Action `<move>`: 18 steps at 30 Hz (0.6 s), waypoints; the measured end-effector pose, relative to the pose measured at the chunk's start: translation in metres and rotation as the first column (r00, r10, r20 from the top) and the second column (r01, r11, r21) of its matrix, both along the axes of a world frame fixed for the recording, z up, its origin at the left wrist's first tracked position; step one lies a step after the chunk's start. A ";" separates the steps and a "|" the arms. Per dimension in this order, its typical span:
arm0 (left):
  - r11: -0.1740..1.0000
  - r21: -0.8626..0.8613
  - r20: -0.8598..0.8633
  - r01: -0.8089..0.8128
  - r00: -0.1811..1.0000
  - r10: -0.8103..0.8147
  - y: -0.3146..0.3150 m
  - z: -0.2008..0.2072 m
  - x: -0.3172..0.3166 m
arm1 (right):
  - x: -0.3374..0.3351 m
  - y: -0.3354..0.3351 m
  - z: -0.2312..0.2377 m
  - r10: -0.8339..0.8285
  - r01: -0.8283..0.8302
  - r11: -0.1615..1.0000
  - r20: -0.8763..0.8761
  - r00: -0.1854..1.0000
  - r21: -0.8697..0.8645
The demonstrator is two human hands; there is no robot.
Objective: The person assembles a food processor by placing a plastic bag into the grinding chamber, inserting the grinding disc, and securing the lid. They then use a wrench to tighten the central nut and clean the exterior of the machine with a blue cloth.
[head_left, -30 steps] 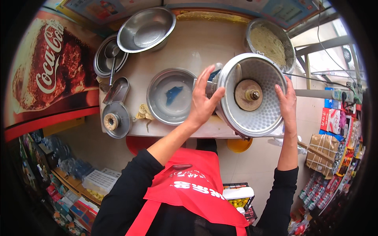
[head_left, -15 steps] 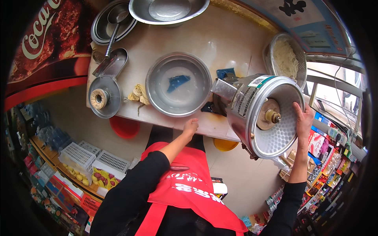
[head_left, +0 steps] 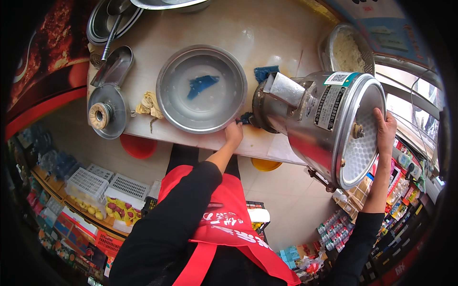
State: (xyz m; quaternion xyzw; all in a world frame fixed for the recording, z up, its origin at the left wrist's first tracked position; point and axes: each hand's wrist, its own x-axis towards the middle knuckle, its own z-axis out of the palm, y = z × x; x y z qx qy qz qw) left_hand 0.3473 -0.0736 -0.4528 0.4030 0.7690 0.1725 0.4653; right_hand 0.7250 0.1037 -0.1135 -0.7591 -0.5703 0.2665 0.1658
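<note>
A large metal drum machine [head_left: 305,100] with a silvery chute lies tipped on its side, its wide dimpled mouth facing right. My right hand [head_left: 385,131] is closed round the rim of that mouth. At the table's near edge my left hand [head_left: 234,133] has its fingers curled at the end of a small dark cloth [head_left: 247,118], beside the basin rim. The metal basin [head_left: 164,112] holds cloudy water with a blue cloth [head_left: 202,86] in it. Another blue cloth [head_left: 265,73] lies beside the machine. My left fingertips are partly hidden.
A metal lid [head_left: 117,119] with a ring, a scoop [head_left: 117,66], a ladle [head_left: 110,40] and a yellowish cloth [head_left: 150,105] lie at the table's left. A colander [head_left: 329,50] of pale food stands far right. Red [head_left: 138,147] and yellow [head_left: 265,164] tubs sit below the edge.
My left hand has reached forward over the table edge to the dark cloth. The machine has turned, with its mouth swung further right and my right hand on the rim. The view has shifted.
</note>
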 end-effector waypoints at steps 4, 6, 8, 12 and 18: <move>0.998 -0.041 0.129 0.056 0.990 -0.050 -0.014 0.032 -0.013 | 0.011 0.009 -0.003 -0.025 0.023 0.999 -0.050 0.998 -0.042; 0.999 0.024 0.263 -0.021 0.965 0.014 -0.018 0.049 -0.026 | 0.013 0.011 -0.003 -0.042 0.037 0.997 -0.076 0.996 -0.060; 0.998 -0.003 0.399 -0.064 0.915 0.060 -0.010 0.065 -0.046 | 0.013 0.012 -0.002 -0.031 0.027 0.998 -0.073 0.997 -0.057; 0.987 0.025 0.364 -0.157 0.921 0.138 0.032 0.091 -0.113 | 0.010 0.010 0.000 -0.022 0.020 0.999 -0.052 0.998 -0.038; 0.793 0.529 -0.375 0.302 0.922 -0.101 0.120 0.094 -0.104 | -0.013 0.002 0.008 0.007 -0.006 1.000 0.056 0.998 -0.013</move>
